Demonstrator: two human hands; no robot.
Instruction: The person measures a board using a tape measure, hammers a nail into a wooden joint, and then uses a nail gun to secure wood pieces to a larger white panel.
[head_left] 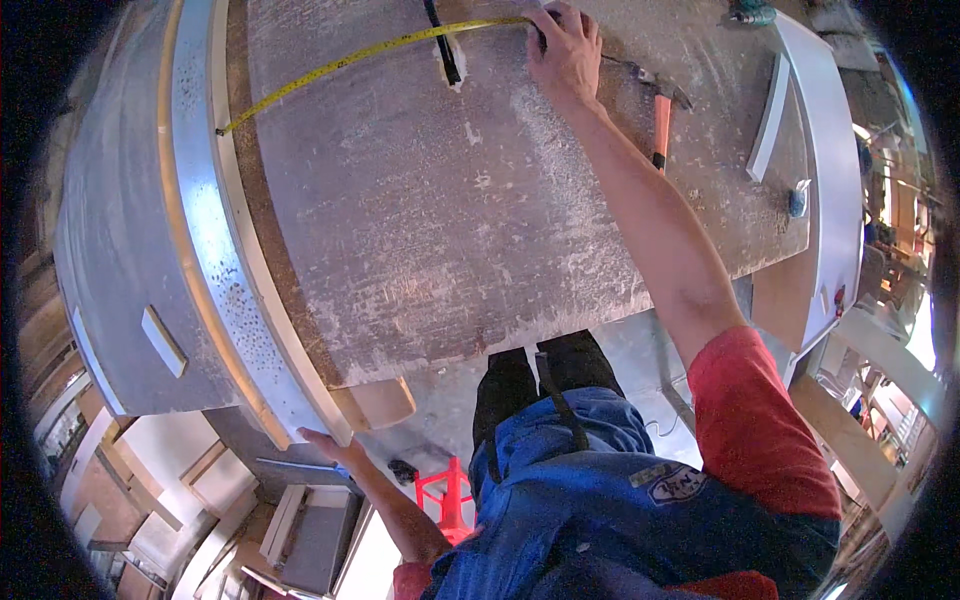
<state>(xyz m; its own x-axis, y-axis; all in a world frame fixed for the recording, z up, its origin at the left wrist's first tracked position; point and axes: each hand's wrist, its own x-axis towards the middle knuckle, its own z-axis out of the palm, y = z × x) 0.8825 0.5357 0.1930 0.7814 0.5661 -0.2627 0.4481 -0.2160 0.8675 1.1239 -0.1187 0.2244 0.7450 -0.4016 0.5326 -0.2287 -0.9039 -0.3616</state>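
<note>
The right hand (pixel 563 50) reaches far across the table (pixel 420 230) toward twelve o'clock, fingers curled down over the case end of a yellow tape measure (pixel 340 64), pressing it against the dusty brown top; the case itself is hidden under the palm, so I cannot tell just how the fingers grip it; the yellow blade runs from that hand out toward ten o'clock, ending at the table's left edge, where a pale metal strip (pixel 205 230) lies along the rim; the blade crosses a black bar (pixel 442 45) that sits over a small pale block near the far edge; just to the right of the outstretched forearm lies a hammer with an orange handle (pixel 661 118), at about one o'clock; farther right a white slat (pixel 770 118) rests on the top, and a small blue object (pixel 796 203) sits near the right edge; the left hand (pixel 322 440) is down at seven o'clock, fingers laid flat against the underside of the strip's near end, beside a wooden corner piece (pixel 385 403); below, a red stool (pixel 447 492) stands on the floor.
</note>
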